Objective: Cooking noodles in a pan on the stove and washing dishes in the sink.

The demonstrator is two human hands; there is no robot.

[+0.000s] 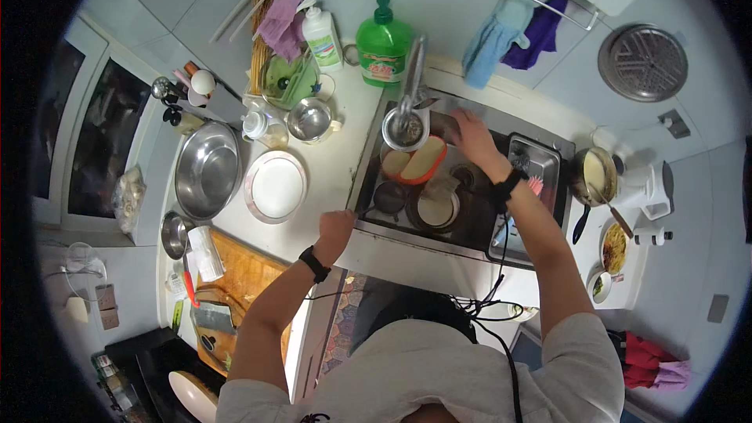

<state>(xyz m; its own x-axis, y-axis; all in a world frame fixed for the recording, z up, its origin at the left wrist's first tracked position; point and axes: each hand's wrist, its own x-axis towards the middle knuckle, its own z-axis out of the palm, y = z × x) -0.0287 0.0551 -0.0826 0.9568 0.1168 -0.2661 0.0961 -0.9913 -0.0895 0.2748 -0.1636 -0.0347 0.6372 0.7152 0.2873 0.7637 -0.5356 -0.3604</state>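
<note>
In the head view my left hand (336, 235) is closed around the handle end of a dark ladle (389, 197) at the sink's left front edge. My right hand (473, 136) reaches over the back of the sink, just right of the faucet (412, 79); its fingers are near a dark surface, and whether they touch it cannot be told. Between the hands lie an orange-rimmed container (427, 160) and dark round cookware with a pale bowl (436, 210). A metal strainer cup (405, 130) sits beneath the faucet.
Left of the sink stand a white plate (276, 187), a steel basin (208, 170) and a green soap bottle (383, 41). A cleaver (214, 317) lies on the wooden cutting board (249, 270). At right are a pan (594, 173) and a plate of food (614, 248). Black cables (482, 308) hang before me.
</note>
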